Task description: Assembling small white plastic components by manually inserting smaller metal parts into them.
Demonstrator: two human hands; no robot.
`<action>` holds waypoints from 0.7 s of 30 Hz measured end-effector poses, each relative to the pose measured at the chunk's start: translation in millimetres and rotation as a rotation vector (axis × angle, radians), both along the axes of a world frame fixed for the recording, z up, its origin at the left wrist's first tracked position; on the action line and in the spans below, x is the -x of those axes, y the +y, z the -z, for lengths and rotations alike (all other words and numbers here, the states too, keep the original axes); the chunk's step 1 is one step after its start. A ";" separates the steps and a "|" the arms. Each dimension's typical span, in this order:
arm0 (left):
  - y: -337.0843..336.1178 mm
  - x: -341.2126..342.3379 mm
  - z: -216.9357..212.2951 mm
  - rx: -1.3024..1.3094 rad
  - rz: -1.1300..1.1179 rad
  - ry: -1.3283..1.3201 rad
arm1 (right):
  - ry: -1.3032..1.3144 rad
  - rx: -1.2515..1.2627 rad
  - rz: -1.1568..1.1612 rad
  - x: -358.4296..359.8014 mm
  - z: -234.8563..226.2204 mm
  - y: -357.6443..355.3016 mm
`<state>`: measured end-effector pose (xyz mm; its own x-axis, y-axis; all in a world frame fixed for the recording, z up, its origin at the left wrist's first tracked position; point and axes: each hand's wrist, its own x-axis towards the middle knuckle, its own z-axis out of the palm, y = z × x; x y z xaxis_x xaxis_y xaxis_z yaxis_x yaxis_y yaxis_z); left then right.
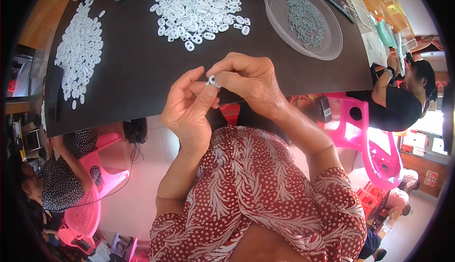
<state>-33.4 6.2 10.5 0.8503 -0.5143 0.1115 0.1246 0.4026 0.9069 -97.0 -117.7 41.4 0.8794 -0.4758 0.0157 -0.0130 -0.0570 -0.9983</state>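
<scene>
Left hand raised, right hand curled over, fingertips pinching small white ring

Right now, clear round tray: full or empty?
Partly filled: the clear round tray holds a loose strip of small grey pins; most of its floor shows bare.

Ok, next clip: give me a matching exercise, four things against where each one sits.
Things:
1. small white part
2. clear round tray of grey pieces
3. long strip of white parts
4. pink chair

Places:
A. lower left, on the floor
B. left part of the dark table
C. far right part of the table
D. pinched between the left hand and right hand

Pairs: 1-D, 2-C, 3-B, 4-A
</scene>
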 end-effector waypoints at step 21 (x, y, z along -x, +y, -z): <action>-2.1 3.3 0.7 -0.008 0.009 0.058 | 0.001 -0.009 -0.018 1.9 2.0 -8.7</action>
<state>-36.7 4.1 9.9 0.8506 -0.5225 0.0584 0.1803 0.3943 0.9011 -98.9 -126.4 39.4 0.8879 -0.4600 0.0108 -0.0128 -0.0482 -0.9988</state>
